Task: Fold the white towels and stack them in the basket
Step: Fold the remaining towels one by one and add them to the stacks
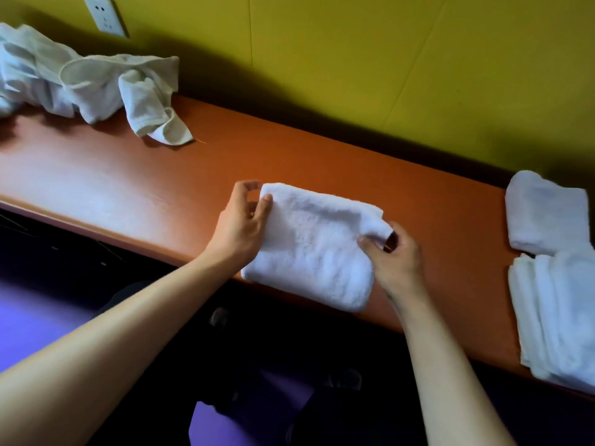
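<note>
A folded white towel (314,244) lies on the orange table (135,185) near its front edge. My left hand (240,225) grips the towel's far left corner between thumb and fingers. At the towel's right edge, my right hand (394,255) pinches the corner with curled fingers. A heap of unfolded white towels (80,80) sits at the table's far left by the wall. Folded white towels lie at the right: one (547,212) farther back, a stack (560,313) nearer the front edge. No basket is in view.
A yellow wall (354,59) runs along the back of the table, with a white socket (104,16) at upper left. Below the table's front edge are a purple floor (38,320) and dark shapes.
</note>
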Demonstrator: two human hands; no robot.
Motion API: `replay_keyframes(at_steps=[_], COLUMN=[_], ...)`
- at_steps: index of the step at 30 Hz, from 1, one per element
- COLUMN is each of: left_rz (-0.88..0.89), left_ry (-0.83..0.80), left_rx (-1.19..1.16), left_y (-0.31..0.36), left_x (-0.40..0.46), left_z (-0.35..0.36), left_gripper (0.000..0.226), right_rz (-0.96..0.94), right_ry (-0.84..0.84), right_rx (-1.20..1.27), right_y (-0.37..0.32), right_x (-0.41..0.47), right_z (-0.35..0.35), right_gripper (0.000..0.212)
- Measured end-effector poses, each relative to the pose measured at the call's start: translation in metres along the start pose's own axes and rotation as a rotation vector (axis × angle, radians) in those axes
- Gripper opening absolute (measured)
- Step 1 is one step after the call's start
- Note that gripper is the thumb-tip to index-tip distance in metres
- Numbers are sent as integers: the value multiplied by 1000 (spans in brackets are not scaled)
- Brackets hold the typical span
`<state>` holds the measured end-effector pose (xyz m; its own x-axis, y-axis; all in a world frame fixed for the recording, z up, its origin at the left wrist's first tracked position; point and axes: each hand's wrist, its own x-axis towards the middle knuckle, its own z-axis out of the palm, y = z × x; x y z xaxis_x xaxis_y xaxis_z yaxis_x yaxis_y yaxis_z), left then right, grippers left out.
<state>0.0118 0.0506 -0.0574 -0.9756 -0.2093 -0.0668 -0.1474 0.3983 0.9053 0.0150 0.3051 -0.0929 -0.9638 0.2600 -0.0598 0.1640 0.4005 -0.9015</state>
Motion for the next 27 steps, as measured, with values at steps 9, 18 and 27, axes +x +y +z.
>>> replay_keyframes(at_steps=[9, 18, 27], left_rz=[38, -253, -485], left_ry=[-89, -113, -161], left_rx=[450, 307, -23], left_y=[-49, -40, -8], left_x=[-6, -10, -37], left_z=[17, 21, 46], left_gripper=[66, 58, 22], right_rz=[104, 505, 615], right_ry=[188, 22, -21], right_rx=[-246, -86, 456], right_y=[17, 19, 21], right_x=[-11, -52, -62], right_z=[30, 23, -33], right_gripper=[51, 71, 23])
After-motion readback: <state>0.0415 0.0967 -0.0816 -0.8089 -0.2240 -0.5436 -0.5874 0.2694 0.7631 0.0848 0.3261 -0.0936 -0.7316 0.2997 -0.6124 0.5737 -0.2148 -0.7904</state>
